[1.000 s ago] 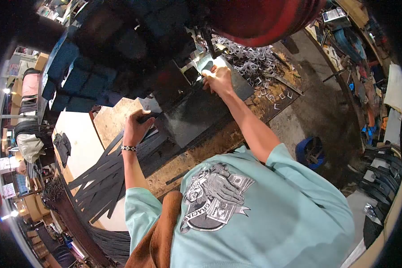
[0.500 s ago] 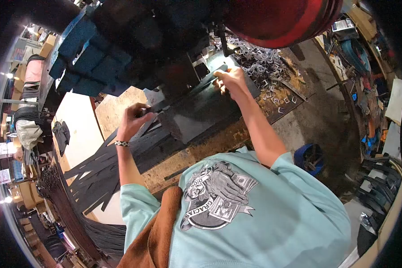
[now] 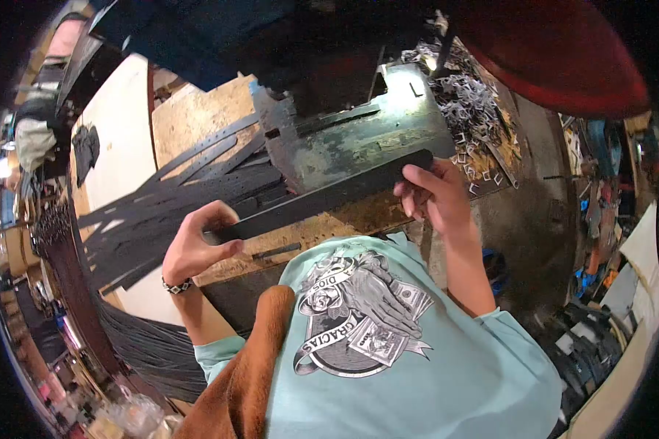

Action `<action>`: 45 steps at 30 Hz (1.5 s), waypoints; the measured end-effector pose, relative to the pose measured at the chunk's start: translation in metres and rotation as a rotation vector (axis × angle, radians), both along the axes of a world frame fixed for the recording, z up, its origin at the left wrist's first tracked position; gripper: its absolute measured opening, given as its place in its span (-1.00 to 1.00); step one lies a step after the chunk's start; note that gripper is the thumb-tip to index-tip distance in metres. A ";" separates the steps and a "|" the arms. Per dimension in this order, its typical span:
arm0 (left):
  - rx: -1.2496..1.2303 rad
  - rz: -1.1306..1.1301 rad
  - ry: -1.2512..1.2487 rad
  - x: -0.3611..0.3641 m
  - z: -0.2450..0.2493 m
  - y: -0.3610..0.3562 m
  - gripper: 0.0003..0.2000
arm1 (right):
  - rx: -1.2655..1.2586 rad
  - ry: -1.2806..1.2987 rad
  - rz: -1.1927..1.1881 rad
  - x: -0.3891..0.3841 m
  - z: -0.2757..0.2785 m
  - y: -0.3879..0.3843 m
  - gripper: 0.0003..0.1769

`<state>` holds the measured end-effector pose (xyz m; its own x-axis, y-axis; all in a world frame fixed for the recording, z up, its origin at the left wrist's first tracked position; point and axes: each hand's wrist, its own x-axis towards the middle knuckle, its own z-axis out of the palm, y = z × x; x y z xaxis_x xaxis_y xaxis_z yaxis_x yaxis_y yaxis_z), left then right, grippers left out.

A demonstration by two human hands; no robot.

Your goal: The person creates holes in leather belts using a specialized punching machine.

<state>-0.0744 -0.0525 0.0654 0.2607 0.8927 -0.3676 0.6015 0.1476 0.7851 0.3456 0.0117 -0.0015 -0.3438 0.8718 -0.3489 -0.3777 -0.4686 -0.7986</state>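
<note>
the left hand (image 3: 194, 245) is closed round the near end of a long dark strip (image 3: 322, 197), thumb on top and fingers curled under, just out from the chest of the teal shirt (image 3: 432, 373); a beaded bracelet (image 3: 174, 287) sits on its wrist and a brown cloth (image 3: 249, 373) hangs down the shirt front beside it. the right hand (image 3: 436, 194) pinches the far end of the same strip between thumb and fingertips. so both hands are grasping it, one at each end, and the strip hangs in the air, slanting up from left to right, clear of the wooden bench (image 3: 190, 117) and of everything on it. holding it by both ends likely keeps a limp piece straight and easy to steer

beyond the strip lies a fanned heap of similar dark strips (image 3: 161, 212), spread across the bench on the left, probably kept there within the left hand's reach. behind them a worn metal bed (image 3: 359, 139) juts out from a dark machine, its flat top bare. to its right a litter of pale offcuts (image 3: 468, 102) covers the bench, seemingly left where it fell. a big red rounded part (image 3: 564, 51) looms at the top right. low on the left a thick bundle of dark straps (image 3: 154, 351) hangs off the bench edge

the only readable writing is the shirt print, where a ribbon says "gracias" and the band above seems to say "dios"
</note>
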 end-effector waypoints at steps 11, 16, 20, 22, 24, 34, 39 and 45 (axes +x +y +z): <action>0.289 0.141 -0.272 0.105 0.002 -0.004 -0.65 | 0.015 -0.110 0.127 -0.031 0.037 -0.003 -0.78; 0.685 0.187 0.059 0.104 -0.013 -0.005 -0.57 | 0.294 -0.153 0.325 -0.031 0.069 -0.003 -0.75; 0.766 0.649 -0.266 0.055 -0.038 -0.012 -0.64 | 0.456 -0.759 0.290 0.030 0.025 0.023 -0.73; 0.692 0.890 -0.576 0.040 -0.036 -0.015 -0.59 | 0.574 -1.221 0.434 0.055 -0.001 0.020 -0.72; 0.603 1.001 -0.770 0.026 -0.030 -0.023 -0.57 | 0.592 -1.498 0.471 0.060 -0.032 0.008 -0.75; 0.388 1.110 -1.119 0.041 -0.025 -0.049 -0.57 | 0.213 -1.598 -0.019 0.062 -0.171 0.001 -0.68; 0.302 1.156 -1.163 0.035 -0.027 -0.056 -0.51 | 0.224 -1.673 0.246 0.074 -0.161 0.019 -0.68; 0.238 1.167 -1.310 0.017 -0.045 -0.062 -0.50 | 0.348 -1.621 0.071 0.068 -0.167 0.015 -0.72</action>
